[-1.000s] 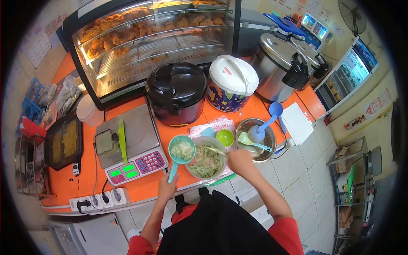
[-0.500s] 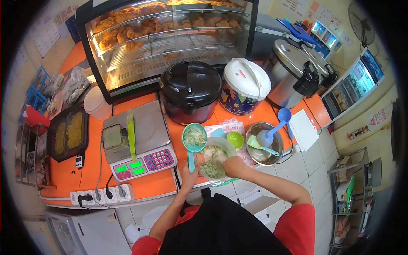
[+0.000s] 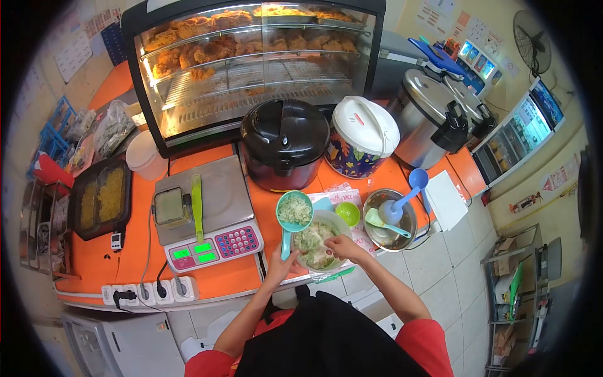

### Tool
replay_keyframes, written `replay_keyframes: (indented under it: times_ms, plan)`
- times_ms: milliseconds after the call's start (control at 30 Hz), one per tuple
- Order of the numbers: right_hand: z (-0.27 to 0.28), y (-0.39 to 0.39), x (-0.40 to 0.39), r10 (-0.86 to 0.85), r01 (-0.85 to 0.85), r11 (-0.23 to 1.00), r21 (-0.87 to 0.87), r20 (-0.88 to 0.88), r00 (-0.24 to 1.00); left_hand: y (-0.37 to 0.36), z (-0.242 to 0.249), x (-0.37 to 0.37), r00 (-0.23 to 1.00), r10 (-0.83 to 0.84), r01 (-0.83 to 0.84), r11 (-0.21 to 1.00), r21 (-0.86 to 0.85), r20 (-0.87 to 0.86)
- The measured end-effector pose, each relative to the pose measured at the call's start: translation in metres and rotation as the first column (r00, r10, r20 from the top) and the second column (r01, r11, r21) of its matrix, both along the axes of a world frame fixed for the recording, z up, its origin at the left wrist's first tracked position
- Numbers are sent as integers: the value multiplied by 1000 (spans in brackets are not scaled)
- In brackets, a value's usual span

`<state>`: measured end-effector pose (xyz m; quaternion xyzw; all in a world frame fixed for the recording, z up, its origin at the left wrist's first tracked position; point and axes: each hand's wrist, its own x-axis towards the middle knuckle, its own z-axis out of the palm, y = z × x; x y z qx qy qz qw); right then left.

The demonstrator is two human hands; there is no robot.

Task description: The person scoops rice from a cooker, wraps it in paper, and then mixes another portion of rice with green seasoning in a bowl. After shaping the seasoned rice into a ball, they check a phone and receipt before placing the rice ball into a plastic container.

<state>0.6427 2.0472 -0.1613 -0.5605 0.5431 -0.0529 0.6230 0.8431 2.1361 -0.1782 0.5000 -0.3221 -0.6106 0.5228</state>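
Observation:
My left hand (image 3: 280, 266) is closed round the handle of a turquoise scoop (image 3: 286, 242) at the near-left side of a pale bowl (image 3: 343, 225). Rice-like white grains with green flecks (image 3: 294, 209) fill the scoop's cup. Inside the bowl lies a pale, green-flecked mixture (image 3: 309, 242). Over the bowl's right side is my right hand (image 3: 342, 247), its fingertips drawn together; whether anything is between them is too small to tell. A small lime-green cup (image 3: 347, 213) stands just beyond the bowl.
Right of the bowl, a steel pot (image 3: 407, 222) holds a blue ladle (image 3: 391, 212) and a pale spatula (image 3: 375, 218). A scale (image 3: 213, 244) sits left. Behind stand a black cooker (image 3: 286, 135), a white-lidded one (image 3: 364, 125) and a display cabinet (image 3: 251, 88) with fried food.
My right hand has come up out of the mixture, its fingers now gathered above it. The scoop in my left hand has shifted slightly right and down, as the view shifted a little too.

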Motion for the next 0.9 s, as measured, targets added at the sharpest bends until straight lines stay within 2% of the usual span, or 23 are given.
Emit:
replay_keyframes:
  times_ms: [33,100,133,167,200,233,300,333,400,433,500,533,600,633,667,733,767,800,833,867,900]
  plan:
    - [4,3,-9,12,-13,1000,26,11,1000,3,5,4,1000,-5,5,1000,-3,0]
    - [20,17,-24,-33,30,999,39,65,997,14,22,15,967,-40,7,991,133,252]
    - [29,26,-30,-71,64,996,55,119,990,18,25,20,968,-46,13,991,132,248]
    - [36,33,-36,-76,70,996,53,116,990,24,27,24,947,-27,-12,993,119,319]
    - [43,41,-41,-142,130,988,87,142,980,28,25,29,921,-7,-37,994,105,389]
    - [48,48,-46,-207,189,974,122,168,964,32,19,36,922,-11,-31,994,104,387]
    - [53,59,-55,-258,232,964,134,236,937,37,8,44,737,131,60,964,-258,663]
    - [56,64,-59,-302,267,952,151,303,904,36,23,42,737,129,66,963,-260,664]
    - [69,72,-60,-324,296,946,132,333,885,40,72,36,776,-143,116,990,83,614]
    - [74,75,-57,-345,330,938,106,373,861,41,81,31,773,-144,121,989,79,617]
    - [72,79,-50,-403,416,907,63,413,817,40,90,21,852,-344,228,922,312,395]
    - [64,82,-42,-412,426,902,63,418,810,38,89,14,846,-353,237,920,312,400]
    - [39,90,-25,-337,487,797,-357,406,850,33,83,2,913,-395,351,890,290,106]
    - [33,95,-18,-250,347,666,-660,242,938,30,83,-4,906,-406,355,882,310,120]
    - [30,98,-14,-257,357,662,-659,248,934,27,82,-6,902,-414,360,880,311,126]
    - [28,104,-7,-189,68,501,-863,-33,981,22,80,-8,883,-433,368,878,306,180]
    - [28,105,-7,-174,5,535,-845,-105,979,22,81,-8,880,-439,372,875,309,183]
    - [30,109,-7,-180,12,538,-843,-100,979,21,83,-7,858,-429,348,890,295,281]
    - [39,113,-8,-132,-92,565,-820,-200,971,20,84,-7,831,-411,324,905,275,375]
    - [46,116,-8,-82,-193,588,-786,-295,952,20,78,-2,829,-414,326,904,277,376]
    - [50,118,-10,-84,-189,590,-785,-292,953,19,70,6,748,-412,354,911,213,519]
